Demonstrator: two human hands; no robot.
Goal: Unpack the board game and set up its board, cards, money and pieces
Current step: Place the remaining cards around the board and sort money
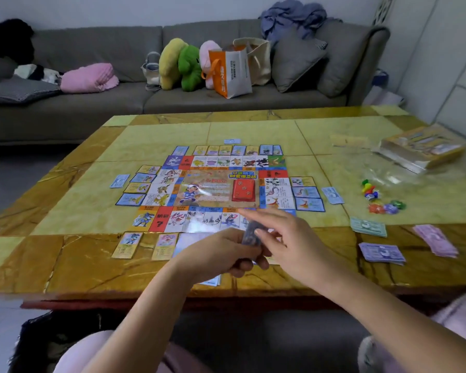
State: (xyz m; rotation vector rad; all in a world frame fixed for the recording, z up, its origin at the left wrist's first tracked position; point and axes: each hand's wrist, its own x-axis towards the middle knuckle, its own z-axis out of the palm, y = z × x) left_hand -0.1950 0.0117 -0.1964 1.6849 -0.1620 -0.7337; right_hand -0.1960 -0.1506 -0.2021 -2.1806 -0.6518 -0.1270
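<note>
The game board (pixel 213 191) lies flat in the middle of the yellow marble table (pixel 253 130), ringed by small property cards such as the yellow one (pixel 126 244) at the near edge. My left hand (pixel 221 251) grips a small stack of cards (pixel 252 232) above the board's near edge. My right hand (pixel 283 232) reaches over it, thumb and fingers at the top card, which is blurred. Money stacks lie at the right: green (pixel 368 226), purple (pixel 382 253) and pink (pixel 436 239). Coloured pieces (pixel 379 197) cluster beyond them.
The game box (pixel 423 150) and a clear plastic wrap (pixel 388 173) sit at the table's far right. A grey sofa (pixel 119 98) with plush toys, bags and cushions stands behind the table. My knees are below the near edge.
</note>
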